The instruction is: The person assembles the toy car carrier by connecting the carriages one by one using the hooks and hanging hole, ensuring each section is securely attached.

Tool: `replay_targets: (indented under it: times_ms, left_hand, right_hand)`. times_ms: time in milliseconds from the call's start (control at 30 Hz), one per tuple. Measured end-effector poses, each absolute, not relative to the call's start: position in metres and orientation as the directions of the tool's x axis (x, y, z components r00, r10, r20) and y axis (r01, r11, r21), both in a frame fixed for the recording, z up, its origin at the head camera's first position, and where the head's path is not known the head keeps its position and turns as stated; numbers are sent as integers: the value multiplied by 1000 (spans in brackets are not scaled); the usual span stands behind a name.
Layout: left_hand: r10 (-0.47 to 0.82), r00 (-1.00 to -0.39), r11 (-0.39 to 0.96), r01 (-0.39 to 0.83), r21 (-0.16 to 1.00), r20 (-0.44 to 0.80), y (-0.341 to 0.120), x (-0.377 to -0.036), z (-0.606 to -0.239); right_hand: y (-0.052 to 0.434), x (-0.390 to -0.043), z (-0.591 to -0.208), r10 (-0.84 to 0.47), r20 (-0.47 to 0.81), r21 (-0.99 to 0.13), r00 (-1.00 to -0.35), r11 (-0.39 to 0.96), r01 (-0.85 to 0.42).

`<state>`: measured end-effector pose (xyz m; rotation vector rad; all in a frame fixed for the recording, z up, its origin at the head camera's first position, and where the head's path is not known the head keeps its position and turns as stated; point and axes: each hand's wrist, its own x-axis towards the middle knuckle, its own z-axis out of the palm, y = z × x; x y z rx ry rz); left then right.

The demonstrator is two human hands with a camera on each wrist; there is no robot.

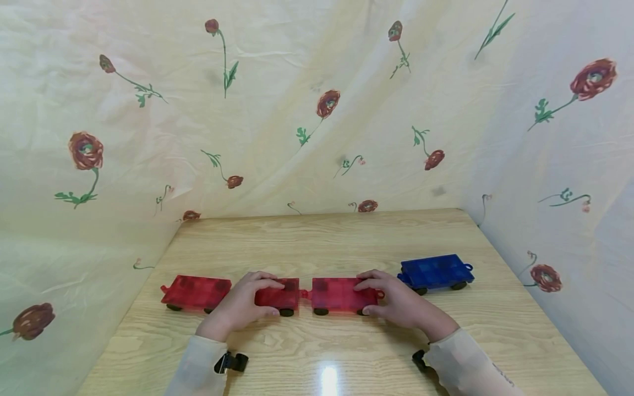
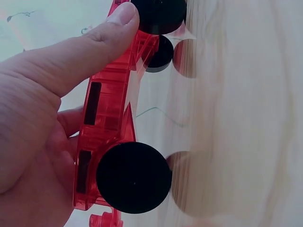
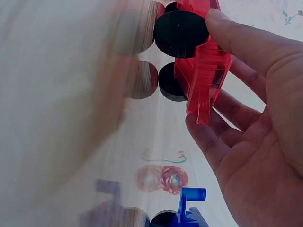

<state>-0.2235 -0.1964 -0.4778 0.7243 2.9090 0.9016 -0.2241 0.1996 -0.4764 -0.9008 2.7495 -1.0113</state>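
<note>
Head view, left to right across the wooden tabletop (image 1: 317, 236): a free red wagon (image 1: 196, 292) lies at 9 o'clock from the left hand (image 1: 246, 306), just beside it. The left hand grips the middle red wagon (image 1: 279, 297), fingers curled over its top and thumb on the near side. The right hand (image 1: 396, 300) holds the right red wagon (image 1: 339, 295) the same way, thumb against its near edge. The two held wagons lie end to end, their long axes on one line running 9 to 3 o'clock, with their facing ends close together at a small coupling; whether they are joined cannot be told. Each hand is nearest its own wagon. A blue wagon (image 1: 436, 271) stands at 2 o'clock from the right hand, apart from the red row. The wagons are flat translucent plastic slabs on black wheels (image 2: 134, 177), with a hook or loop at each end
</note>
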Motion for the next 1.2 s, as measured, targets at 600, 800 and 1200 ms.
replay_targets:
  times_ms: [600,800,1200]
  left_hand:
    - [411,-904,734,403,547,115,-200,-224,-481]
    - [411,-904,736,406,542,118,-200,-224,-481]
    - [407,-906,732,401,551,120,-200,-225,-481]
  right_hand:
    - [199,-225,-478,-559,137,-597,-818,612,-518]
    - [200,-225,-478,-554,124,-606,-823,615,-505]
    - [199,-224,-475,-559,125,-601,-820,614,-511]
